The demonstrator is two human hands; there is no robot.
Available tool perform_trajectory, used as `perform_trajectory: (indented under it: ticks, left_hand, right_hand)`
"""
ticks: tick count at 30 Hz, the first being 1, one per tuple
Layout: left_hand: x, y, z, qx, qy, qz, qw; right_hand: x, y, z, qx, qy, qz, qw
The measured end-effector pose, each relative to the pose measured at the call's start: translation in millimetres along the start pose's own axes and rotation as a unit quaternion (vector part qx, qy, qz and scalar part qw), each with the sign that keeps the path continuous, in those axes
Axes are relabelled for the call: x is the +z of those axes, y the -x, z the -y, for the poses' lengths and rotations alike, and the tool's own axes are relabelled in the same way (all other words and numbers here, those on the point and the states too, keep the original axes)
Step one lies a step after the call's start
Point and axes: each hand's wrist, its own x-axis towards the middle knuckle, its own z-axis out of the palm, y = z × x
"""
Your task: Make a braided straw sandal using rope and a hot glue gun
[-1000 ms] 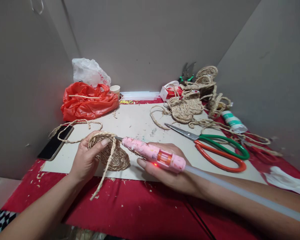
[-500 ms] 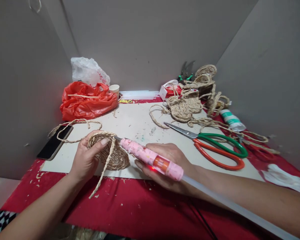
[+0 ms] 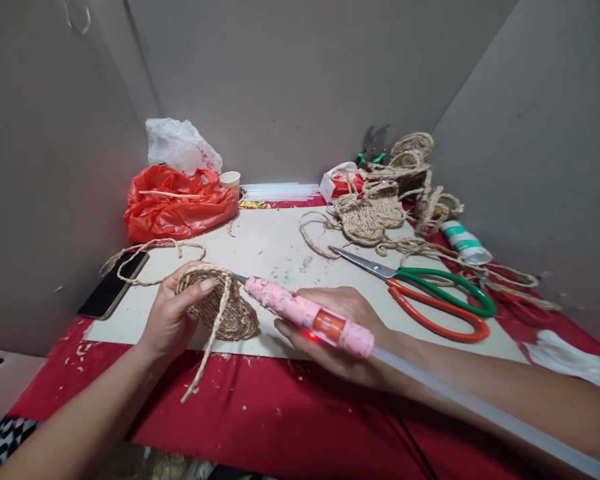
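Near the board's front left, my left hand (image 3: 177,310) is closed on the edge of a small woven straw-rope piece (image 3: 233,315), thumb on its near face. A loose braided end (image 3: 207,357) hangs down from its rim, and more cord trails off to the left. My right hand (image 3: 337,327) grips a pink-wrapped hot glue gun (image 3: 285,300), its red light lit. A long translucent glue stick (image 3: 455,393) sticks out of the back. The gun's metal nozzle meets or nearly meets the rim beside the braided end; whether it touches, I cannot tell.
Green-and-orange scissors (image 3: 410,280) lie on the white board (image 3: 260,247), right of my right hand. Behind them are woven pieces (image 3: 370,217) and cord. A red plastic bag (image 3: 180,210), a paper cup (image 3: 230,180) and glue sticks (image 3: 280,191) stand at the back; a phone (image 3: 113,287) lies left.
The glue gun and my right hand have shifted slightly right and down. My left hand still holds the woven piece in nearly the same place.
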Motion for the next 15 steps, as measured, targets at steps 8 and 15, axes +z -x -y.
perform_trajectory:
  ticks: [8,15]
  left_hand:
    - [-3.1,1.3,1.6,0.022,-0.015,0.041,0.999]
    - [-2.4,2.1,2.9,0.031,-0.013,0.048,0.998]
  right_hand:
    - [2.1,0.7,1.5,-0.048,-0.02,-0.032,0.998]
    - [4.3,-0.4,4.4,-0.038,-0.009,-0.047,0.998]
